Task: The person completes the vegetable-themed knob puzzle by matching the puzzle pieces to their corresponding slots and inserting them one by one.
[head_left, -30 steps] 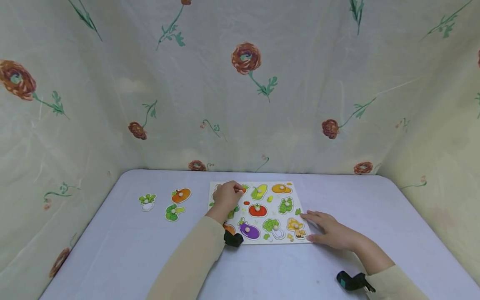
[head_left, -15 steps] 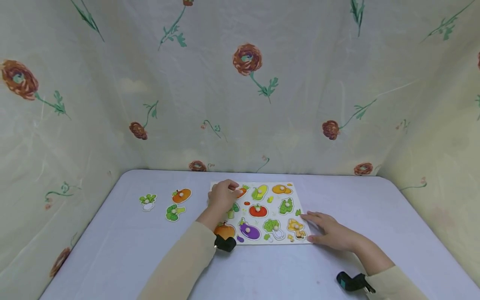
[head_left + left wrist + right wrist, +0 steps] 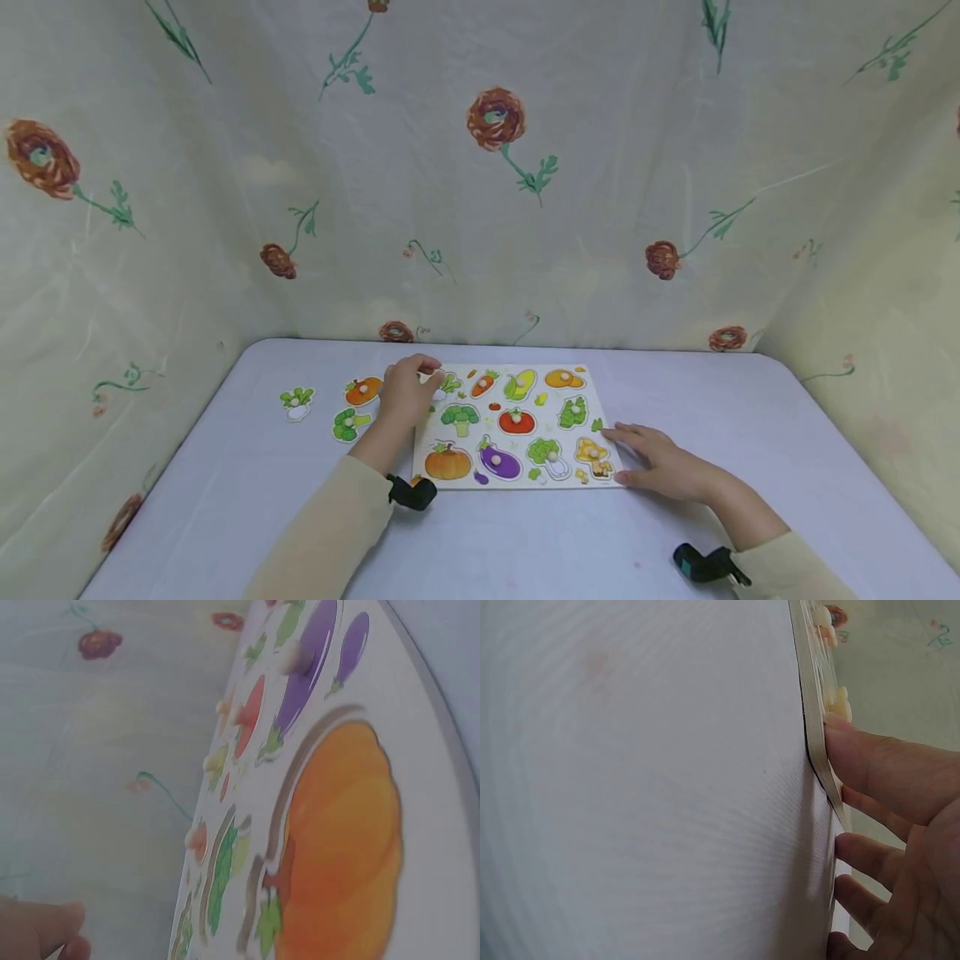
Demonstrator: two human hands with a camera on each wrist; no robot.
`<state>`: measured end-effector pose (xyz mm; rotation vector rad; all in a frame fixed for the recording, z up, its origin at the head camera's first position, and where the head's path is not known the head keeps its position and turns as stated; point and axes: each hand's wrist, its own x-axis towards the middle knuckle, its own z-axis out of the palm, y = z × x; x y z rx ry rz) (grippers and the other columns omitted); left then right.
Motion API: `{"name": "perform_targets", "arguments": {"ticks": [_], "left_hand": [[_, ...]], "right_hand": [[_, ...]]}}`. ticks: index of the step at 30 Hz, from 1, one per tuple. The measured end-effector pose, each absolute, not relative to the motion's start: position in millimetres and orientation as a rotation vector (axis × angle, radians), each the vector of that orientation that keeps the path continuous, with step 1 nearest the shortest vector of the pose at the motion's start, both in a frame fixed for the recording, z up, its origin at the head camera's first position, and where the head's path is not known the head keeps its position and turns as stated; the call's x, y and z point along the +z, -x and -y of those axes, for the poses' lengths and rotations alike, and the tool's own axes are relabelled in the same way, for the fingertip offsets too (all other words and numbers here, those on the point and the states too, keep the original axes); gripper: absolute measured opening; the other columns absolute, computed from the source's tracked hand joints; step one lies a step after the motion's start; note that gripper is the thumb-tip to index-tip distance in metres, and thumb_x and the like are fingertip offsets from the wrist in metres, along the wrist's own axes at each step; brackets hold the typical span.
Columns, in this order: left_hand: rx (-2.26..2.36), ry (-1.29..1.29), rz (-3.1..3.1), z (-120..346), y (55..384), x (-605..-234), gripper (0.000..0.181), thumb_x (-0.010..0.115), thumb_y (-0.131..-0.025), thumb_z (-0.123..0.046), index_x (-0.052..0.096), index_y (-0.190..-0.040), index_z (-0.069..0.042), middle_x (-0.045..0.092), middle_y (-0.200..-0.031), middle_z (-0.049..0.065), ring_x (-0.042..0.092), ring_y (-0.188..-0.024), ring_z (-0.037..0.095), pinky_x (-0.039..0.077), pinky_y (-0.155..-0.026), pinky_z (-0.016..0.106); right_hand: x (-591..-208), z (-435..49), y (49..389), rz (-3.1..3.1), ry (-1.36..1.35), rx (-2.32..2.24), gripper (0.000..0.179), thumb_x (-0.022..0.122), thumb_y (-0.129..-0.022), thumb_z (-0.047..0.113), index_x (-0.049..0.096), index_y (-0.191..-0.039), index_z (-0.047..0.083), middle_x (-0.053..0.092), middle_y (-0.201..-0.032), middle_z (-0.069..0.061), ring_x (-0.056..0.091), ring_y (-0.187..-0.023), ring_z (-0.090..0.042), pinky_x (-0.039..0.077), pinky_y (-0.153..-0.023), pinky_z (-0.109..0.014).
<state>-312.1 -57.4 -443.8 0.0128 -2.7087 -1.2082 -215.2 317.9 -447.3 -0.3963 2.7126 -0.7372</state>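
Observation:
A white vegetable puzzle board point(image 3: 476, 482) lies on the table, its knobbed pieces including a tomato point(image 3: 517, 422) and an eggplant point(image 3: 498, 460). The pumpkin recess point(image 3: 341, 840) and broccoli recess point(image 3: 460, 417) show sunken prints without knobs. My left hand point(image 3: 405, 392) is over the board's upper left corner, fingers loosely bent and nothing between them. Left of it lie the loose pumpkin piece point(image 3: 362, 391), broccoli piece point(image 3: 349, 424) and turnip piece point(image 3: 297, 403). My right hand point(image 3: 660, 462) rests at the board's right edge with fingers spread, the thumb touching that edge in the right wrist view.
A white cloth covers the table point(image 3: 555, 542). Behind and at both sides hangs a flower-printed curtain point(image 3: 585, 250). Black wrist cameras point(image 3: 412, 492) are strapped at both sleeves.
My left hand has moved left across the board toward the loose pieces, uncovering the carrot, the broccoli recess and the pumpkin recess. The right hand has stayed in place.

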Motion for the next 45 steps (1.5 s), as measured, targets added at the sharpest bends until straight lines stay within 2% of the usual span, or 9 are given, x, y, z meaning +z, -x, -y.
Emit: {"name": "perform_targets", "arguments": {"ticks": [7,15,25,37,45], "left_hand": [[-1.207,-0.072,2.663,84,308,-441,0.019,0.071,-0.095,-0.023,0.072,-0.110,-0.012,0.067,-0.108,0.007,0.055,-0.101,0.028,0.043,-0.087,0.045],[-1.150,-0.134,2.660,114,306,-443,0.020,0.071,-0.095,-0.022,0.072,-0.111,-0.010,0.069,-0.112,0.010,0.056,-0.107,0.034,0.035,-0.094,0.056],[-1.112,-0.149,2.702,145,305,-448,0.025,0.071,-0.094,-0.023,0.072,-0.113,-0.007,0.067,-0.116,0.014,0.053,-0.107,0.038,0.037,-0.091,0.055],[-1.064,-0.262,2.830,159,308,-459,0.028,0.069,-0.096,-0.024,0.068,-0.114,-0.003,0.068,-0.111,0.016,0.054,-0.107,0.037,0.037,-0.092,0.053],[-1.073,-0.280,2.850,158,315,-465,0.022,0.069,-0.095,-0.022,0.070,-0.110,-0.006,0.068,-0.105,0.013,0.054,-0.104,0.036,0.038,-0.089,0.051]], "right_hand": [[-449,-317,216,-2.715,0.390,-0.730,0.075,0.073,-0.088,0.041,0.045,-0.150,0.008,0.027,-0.157,-0.029,0.018,-0.142,-0.056,0.022,-0.107,-0.075],[-449,-317,214,-2.710,0.392,-0.745,0.074,0.073,-0.089,0.040,0.045,-0.150,0.008,0.028,-0.157,-0.030,0.019,-0.142,-0.056,0.021,-0.107,-0.074],[-450,-320,215,-2.718,0.399,-0.728,0.075,0.073,-0.089,0.041,0.045,-0.150,0.008,0.028,-0.157,-0.030,0.018,-0.141,-0.057,0.022,-0.107,-0.075],[-449,-318,214,-2.716,0.394,-0.744,0.074,0.073,-0.089,0.040,0.045,-0.150,0.008,0.028,-0.156,-0.030,0.019,-0.141,-0.056,0.022,-0.106,-0.075],[-449,-318,214,-2.718,0.401,-0.747,0.073,0.073,-0.089,0.039,0.046,-0.149,0.008,0.028,-0.156,-0.030,0.019,-0.141,-0.057,0.022,-0.107,-0.074]]}}
